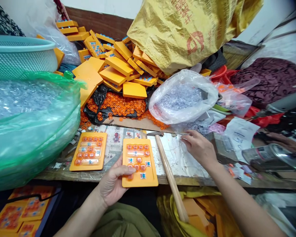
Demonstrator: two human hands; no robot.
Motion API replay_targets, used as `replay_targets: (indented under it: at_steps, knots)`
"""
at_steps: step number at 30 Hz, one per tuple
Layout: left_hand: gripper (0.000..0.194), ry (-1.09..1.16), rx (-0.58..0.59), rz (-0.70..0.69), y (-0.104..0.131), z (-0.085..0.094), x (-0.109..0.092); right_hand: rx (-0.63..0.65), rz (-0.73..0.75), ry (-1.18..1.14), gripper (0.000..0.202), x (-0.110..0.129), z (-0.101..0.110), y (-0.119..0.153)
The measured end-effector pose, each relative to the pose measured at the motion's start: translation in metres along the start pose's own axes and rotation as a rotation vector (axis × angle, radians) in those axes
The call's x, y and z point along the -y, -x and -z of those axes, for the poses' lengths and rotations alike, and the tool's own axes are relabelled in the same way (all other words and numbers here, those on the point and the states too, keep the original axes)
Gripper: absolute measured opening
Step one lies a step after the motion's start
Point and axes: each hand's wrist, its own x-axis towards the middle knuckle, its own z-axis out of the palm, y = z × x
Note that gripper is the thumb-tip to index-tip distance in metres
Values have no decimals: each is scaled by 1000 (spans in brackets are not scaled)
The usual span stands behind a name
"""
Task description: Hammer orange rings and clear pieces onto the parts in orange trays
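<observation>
My left hand [113, 184] grips a flat orange plastic panel [150, 174] at its lower left corner, thumb on top. Round orange caps sit in its upper rows, with a long clear piece among them; lower down, several small blue-and-red printed spots show without clear covers. To the right, my right hand [199, 149] is over the white paper on the bench, fingertips drawn together; whatever they hold is too small to make out. Between the hands lies a hammer [171, 179], its wooden handle jutting past the bench edge. A similar panel [104, 154], filled with caps and clear pieces, lies left.
Clear plastic pieces fill a green bag [51, 138] at left and a white bag [154, 105] at centre right. Loose orange caps [118, 103] lie behind the bench, below piled orange cases [115, 75]. A metal block [220, 146] and a clear can [261, 156] stand right.
</observation>
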Motion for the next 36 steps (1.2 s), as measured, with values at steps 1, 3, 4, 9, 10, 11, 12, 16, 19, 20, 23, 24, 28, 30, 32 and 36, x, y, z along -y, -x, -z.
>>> replay_targets:
  at_steps: [1,3,4,9,10,11,12,16,19,20,23,24,28,30,32,36]
  knots:
    - [80,-7,11,3,0,2,0,-34,-34,-55,21,2,-1,2]
    - [81,-18,21,9,0,4,1,-89,-106,-180,20,7,-2,6]
    - [81,-24,20,10,0,5,1,-113,-143,-250,18,11,-3,8]
    - [82,-80,22,3,0,2,2,-179,-327,-677,20,53,1,20]
    - [83,-92,22,-2,-1,1,2,-167,-344,-751,24,67,4,23]
    - [83,-101,18,-7,-2,-1,2,-146,-363,-835,27,80,8,25]
    - [83,-105,10,-13,-3,-2,3,-120,-396,-936,31,94,13,28]
    - [82,-101,-13,-34,-7,-5,3,42,-676,-1530,35,133,33,37]
    - [85,-105,-9,-58,-7,-4,2,260,-754,-1697,34,142,42,45]
    - [86,-111,-8,-66,-7,-4,2,294,-737,-1681,31,144,43,47]
    - [90,-132,4,-80,-6,-4,2,163,-584,-1505,13,149,42,54]
    - [91,-137,14,-82,-6,-3,2,88,-509,-1430,7,152,41,55]
    - [93,-141,48,-84,-4,-2,1,50,-342,-1339,3,158,45,54]
    - [93,-120,56,-75,-2,-2,-1,162,-389,-1422,11,157,49,51]
    - [90,-99,76,-70,0,-2,-3,296,-421,-1481,20,154,53,47]
    - [85,-210,61,-137,2,-4,1,355,-340,-1407,16,155,55,43]
